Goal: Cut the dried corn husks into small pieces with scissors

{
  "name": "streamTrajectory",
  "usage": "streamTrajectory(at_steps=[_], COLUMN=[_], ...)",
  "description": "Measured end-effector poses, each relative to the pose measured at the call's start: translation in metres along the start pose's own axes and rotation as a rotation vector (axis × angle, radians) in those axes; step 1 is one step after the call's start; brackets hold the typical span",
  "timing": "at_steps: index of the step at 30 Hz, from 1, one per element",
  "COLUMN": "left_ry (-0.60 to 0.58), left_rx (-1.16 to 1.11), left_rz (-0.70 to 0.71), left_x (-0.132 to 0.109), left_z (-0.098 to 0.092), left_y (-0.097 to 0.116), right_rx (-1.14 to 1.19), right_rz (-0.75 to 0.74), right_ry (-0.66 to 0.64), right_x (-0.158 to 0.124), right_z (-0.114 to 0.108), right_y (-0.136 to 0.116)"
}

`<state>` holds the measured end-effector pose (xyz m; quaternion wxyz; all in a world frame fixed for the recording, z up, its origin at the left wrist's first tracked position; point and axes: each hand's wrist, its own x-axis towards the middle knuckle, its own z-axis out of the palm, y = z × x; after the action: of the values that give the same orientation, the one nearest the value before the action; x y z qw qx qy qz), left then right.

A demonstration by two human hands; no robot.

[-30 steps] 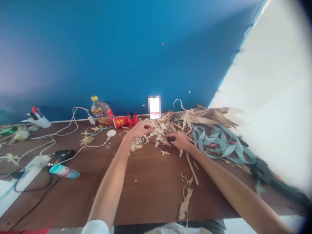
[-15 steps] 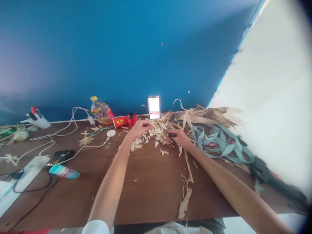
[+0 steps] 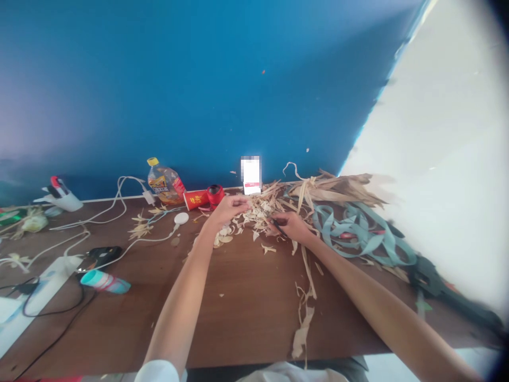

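Note:
My left hand (image 3: pixel 227 208) reaches into a pile of dried husk scraps (image 3: pixel 258 211) on the brown table (image 3: pixel 246 307), fingers curled down on the pieces. My right hand (image 3: pixel 291 226) is closed around a thin dark tool (image 3: pixel 278 227), its tip pointing into the same pile. What the left fingers pinch is too small to make out. Long husk strips (image 3: pixel 305 297) trail from the pile toward me.
Teal straps (image 3: pixel 358 233) and whole dried husks (image 3: pixel 338 188) lie at the right. A red cup on its side (image 3: pixel 196 199), an oil bottle (image 3: pixel 164 183), white cables (image 3: pixel 115 209), a teal bottle (image 3: pixel 105 281) and a power strip (image 3: pixel 40 289) occupy the left. Blue wall behind.
My left hand has crept slightly farther back into the pile. My right hand has shifted a little up and away with the tool.

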<state>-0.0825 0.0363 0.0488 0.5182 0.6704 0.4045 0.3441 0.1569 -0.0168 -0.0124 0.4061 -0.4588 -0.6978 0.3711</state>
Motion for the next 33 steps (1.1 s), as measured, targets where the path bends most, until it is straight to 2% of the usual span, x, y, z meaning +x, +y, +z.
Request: streamTrajectory(at_steps=[4,10,21,26,29,33], left_ry=[0.002,-0.048,0.047,0.077,0.05,0.008], left_rx=[-0.004,0.128,0.113,0.056,0.029,-0.115], left_rz=[-0.025,-0.01,0.04,0.053,-0.006,-0.067], left_x=[0.0,0.001,0.008,0.009,0.006,0.003], left_z=[0.002,0.01,0.025,0.028,0.03,0.034], left_y=[0.002,-0.003,-0.013,-0.015,-0.011,-0.006], right_rx=[0.015,0.018,-0.026,-0.118,-0.137,-0.199], right_rz=[0.001,-0.018,-0.025,-0.063,-0.067,-0.066], right_ry=[0.023,0.058,0.044,0.082,0.088,0.103], right_x=[-0.001,0.001,0.001,0.001,0.001,0.001], right_z=[0.0,-0.001,-0.001,-0.001,0.0,-0.001], right_y=[-0.002,0.0,0.003,0.003,0.003,0.004])
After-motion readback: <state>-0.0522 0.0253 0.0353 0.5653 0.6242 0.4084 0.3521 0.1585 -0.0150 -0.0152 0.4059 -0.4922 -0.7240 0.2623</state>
